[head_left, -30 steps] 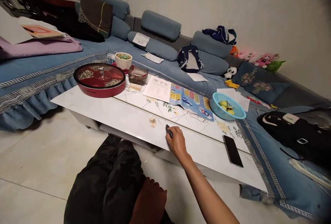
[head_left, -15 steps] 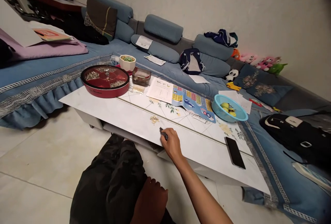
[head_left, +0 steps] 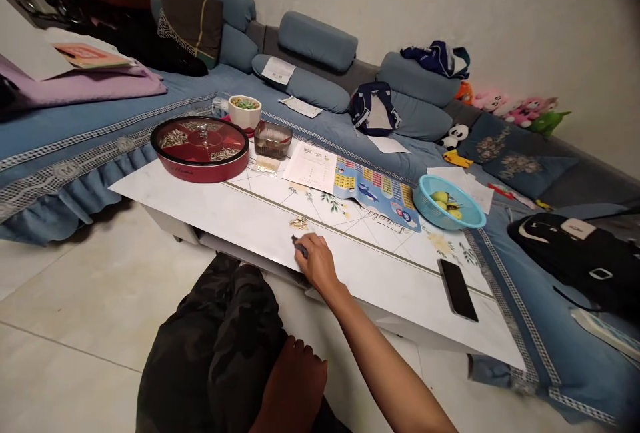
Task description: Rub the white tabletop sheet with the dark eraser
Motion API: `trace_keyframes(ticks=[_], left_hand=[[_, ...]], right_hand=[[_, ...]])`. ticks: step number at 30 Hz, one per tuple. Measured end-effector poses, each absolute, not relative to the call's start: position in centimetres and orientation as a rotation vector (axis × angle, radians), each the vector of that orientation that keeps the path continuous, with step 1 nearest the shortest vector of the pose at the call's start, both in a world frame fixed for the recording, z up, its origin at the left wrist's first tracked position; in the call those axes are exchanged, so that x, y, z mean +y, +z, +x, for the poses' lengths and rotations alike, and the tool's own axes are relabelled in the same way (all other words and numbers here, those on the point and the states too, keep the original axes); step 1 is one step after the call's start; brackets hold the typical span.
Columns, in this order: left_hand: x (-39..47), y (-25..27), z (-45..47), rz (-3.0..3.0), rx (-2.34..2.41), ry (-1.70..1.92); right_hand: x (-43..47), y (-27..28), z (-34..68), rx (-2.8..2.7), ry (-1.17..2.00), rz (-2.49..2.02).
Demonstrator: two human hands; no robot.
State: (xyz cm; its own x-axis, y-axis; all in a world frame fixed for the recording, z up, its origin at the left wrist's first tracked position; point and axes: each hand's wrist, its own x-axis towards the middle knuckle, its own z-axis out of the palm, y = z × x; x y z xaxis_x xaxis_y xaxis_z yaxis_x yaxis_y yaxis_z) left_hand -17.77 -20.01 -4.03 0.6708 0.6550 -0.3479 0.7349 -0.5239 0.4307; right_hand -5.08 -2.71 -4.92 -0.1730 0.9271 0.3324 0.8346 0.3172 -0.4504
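Note:
My right hand [head_left: 316,263] is low over the front part of the white coffee table [head_left: 200,209]. Its fingers are closed on a small dark grey object [head_left: 301,247], whose kind I cannot make out. Just beyond the fingertips lies a small heap of tan bits [head_left: 299,222] that look like seed shells. My left hand [head_left: 296,379] rests curled on my dark trousers [head_left: 200,353], in shadow, with no object showing in it. Its fingertips point away from me.
At the table's left stand a red lidded snack tray [head_left: 203,169], a potted plant [head_left: 245,116] and a brown clear container [head_left: 273,141]. Paper sheets [head_left: 310,169], a blue basket with fruit [head_left: 425,209] and a phone [head_left: 457,289] lie rightward. A blue sofa [head_left: 330,113] surrounds the far side.
My right hand has moved left and slightly up across the table with the dark object, closer to the tan heap. The left hand stays on my trousers. The camera view has shifted slightly.

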Motion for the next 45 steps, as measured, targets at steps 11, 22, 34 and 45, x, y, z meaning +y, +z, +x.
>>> trace_keyframes(ticks=[11, 22, 34, 45], left_hand=[[-19.6, -3.0, -18.6, 2.358, 1.022, -0.291], [-19.5, -4.5, -17.3, 2.297, 1.082, -0.248], [-17.8, -0.9, -17.4, 2.111, 1.032, -0.405], [-17.2, -0.6, -17.2, 2.096, 1.028, -0.423]], right_hand=[[2.3, -5.5, -1.1, -1.831, 0.099, -1.78], [5.8, -4.3, 1.7, -2.024, 0.282, -1.535], [9.7, -0.4, 2.1, -2.472, 0.853, -0.99], [14.6, 0.5, -5.2, -2.652, 0.917, -0.773]])
